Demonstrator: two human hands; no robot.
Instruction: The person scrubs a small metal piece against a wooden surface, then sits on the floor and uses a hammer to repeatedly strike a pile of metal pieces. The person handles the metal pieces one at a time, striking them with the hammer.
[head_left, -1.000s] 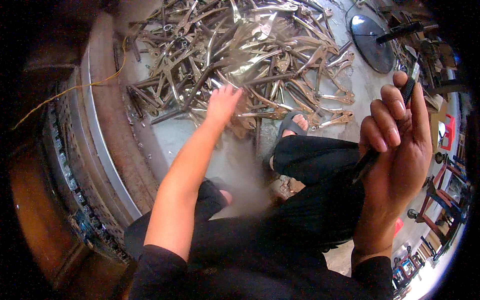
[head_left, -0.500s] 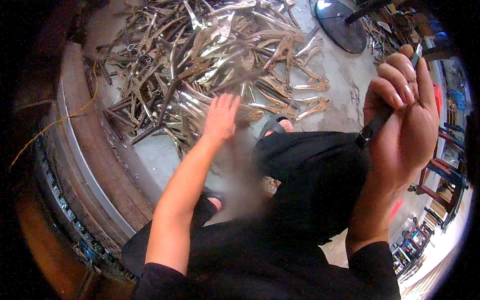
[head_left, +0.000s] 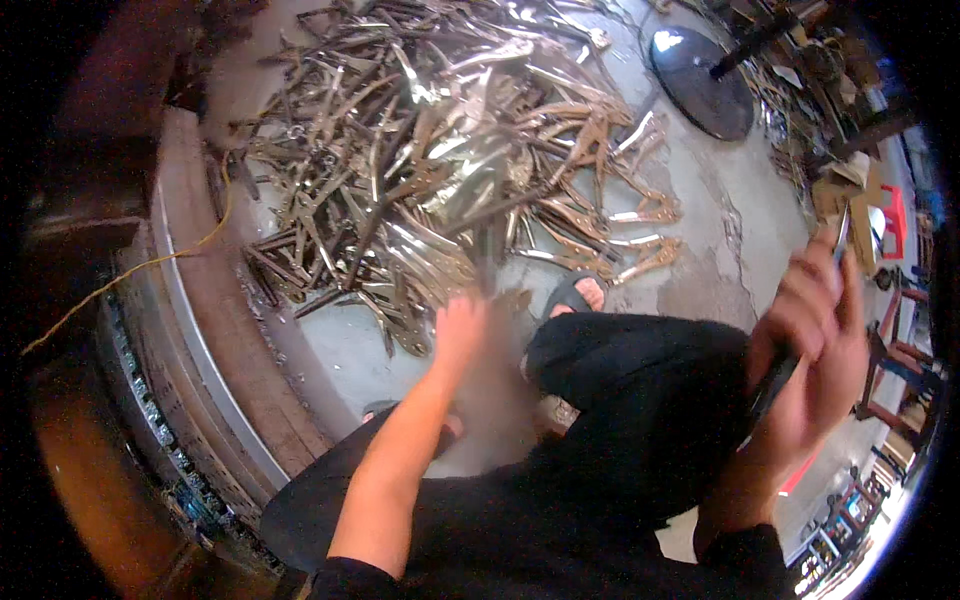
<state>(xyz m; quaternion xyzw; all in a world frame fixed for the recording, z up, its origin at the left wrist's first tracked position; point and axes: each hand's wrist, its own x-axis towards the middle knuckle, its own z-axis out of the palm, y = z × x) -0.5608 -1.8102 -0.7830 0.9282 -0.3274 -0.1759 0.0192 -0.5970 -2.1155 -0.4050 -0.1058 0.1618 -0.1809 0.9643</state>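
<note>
- Both hands sit lower in the frame than half a second ago; the left hand (head_left: 461, 332) has drawn back from the pile of metal pieces (head_left: 460, 185) toward its near edge.
- Left fingers, seen from the back at the centre of the frame, lie close together and point up the picture; their tips are blurred, so I cannot tell whether they grip or touch anything.
- Right hand (head_left: 818, 320), at the right of the frame, has its fingers curled closed around a slim dark tool (head_left: 775, 385), whose bright narrow tip sticks up above them.
- Pile of metal pieces, many shaped like pliers, spreads loosely over the floor (head_left: 700, 265) across the upper middle.
- Floor is grey, with worn patches right of the pile; a sandal (head_left: 566, 297) rests by the pile's lower right edge.
- Upper right: a round black base (head_left: 703, 85) with a dark post, and farther right a cardboard box (head_left: 850, 195) beside a red stool (head_left: 895, 222).
- Left side: a rusty brown ledge (head_left: 215, 310), crossed by a yellow cord (head_left: 130, 278).
</note>
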